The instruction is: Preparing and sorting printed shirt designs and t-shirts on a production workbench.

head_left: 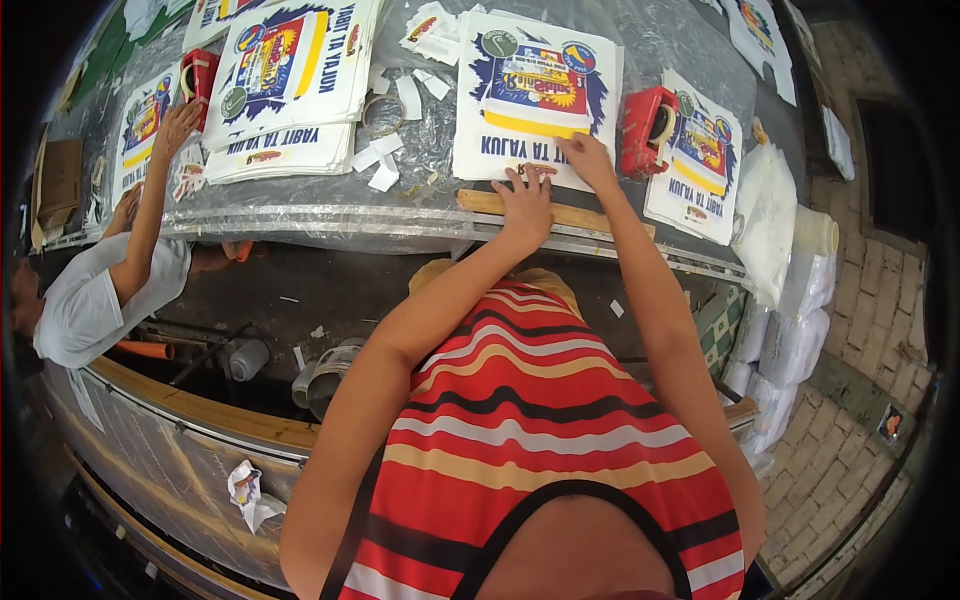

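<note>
A stack of white printed sheets with a blue, red and yellow design lies on the table in front of me. My left hand rests at the near edge of the stack, its fingers spread over the lower margin. Further right, my right hand bends over the top sheet, with its fingertips drawn together on the print. Whatever is between those fingertips is too small to make out. Just right of that hand stands a red tape dispenser with a roll in it. A wooden strip runs along the table edge, partly under my left wrist.
Another printed stack lies right of the dispenser, and a taller stack is to the left. Paper scraps and a tape roll lie between. At far left a co-worker's hand reaches by a second red dispenser.
</note>
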Demonstrator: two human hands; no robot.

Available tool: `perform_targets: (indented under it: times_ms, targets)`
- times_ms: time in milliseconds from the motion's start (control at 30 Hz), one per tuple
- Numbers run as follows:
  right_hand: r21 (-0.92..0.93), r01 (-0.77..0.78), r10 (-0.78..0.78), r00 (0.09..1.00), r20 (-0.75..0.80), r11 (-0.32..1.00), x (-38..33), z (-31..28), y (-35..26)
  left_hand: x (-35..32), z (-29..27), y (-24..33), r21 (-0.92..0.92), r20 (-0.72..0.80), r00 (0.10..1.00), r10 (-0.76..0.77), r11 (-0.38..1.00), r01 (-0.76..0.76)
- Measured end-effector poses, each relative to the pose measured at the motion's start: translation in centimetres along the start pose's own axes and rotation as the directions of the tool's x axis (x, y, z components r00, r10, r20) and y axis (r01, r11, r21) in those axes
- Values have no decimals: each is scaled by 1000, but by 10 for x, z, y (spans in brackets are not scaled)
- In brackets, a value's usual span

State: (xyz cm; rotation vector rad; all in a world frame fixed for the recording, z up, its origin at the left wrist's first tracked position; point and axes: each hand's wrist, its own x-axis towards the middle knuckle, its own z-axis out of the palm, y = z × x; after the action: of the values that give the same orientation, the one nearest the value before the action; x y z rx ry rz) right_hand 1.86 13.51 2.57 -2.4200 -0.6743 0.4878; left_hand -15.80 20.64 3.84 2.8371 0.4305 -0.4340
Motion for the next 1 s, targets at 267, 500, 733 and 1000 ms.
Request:
perform_targets:
  times_ms: [267, 500, 733, 1000]
  targets:
    - [-116, -236, 197, 941, -277, 965, -52, -30, 64, -12, -6, -9, -141, -78, 989, 126, 980, -137]
    - [288, -313, 388, 885, -256, 905, -49, -32, 100, -7, -20, -33, -405, -201, 973, -110, 914, 20]
    - [-10, -14, 9, 935, -354, 1000, -60, -74, 44, -2, -14, -88, -438, -270, 866, -420, 855, 278]
    - [688, 116, 253, 876, -411, 717, -50, -179, 141, 3, -34, -22, -533, -392, 871, -295, 845, 46]
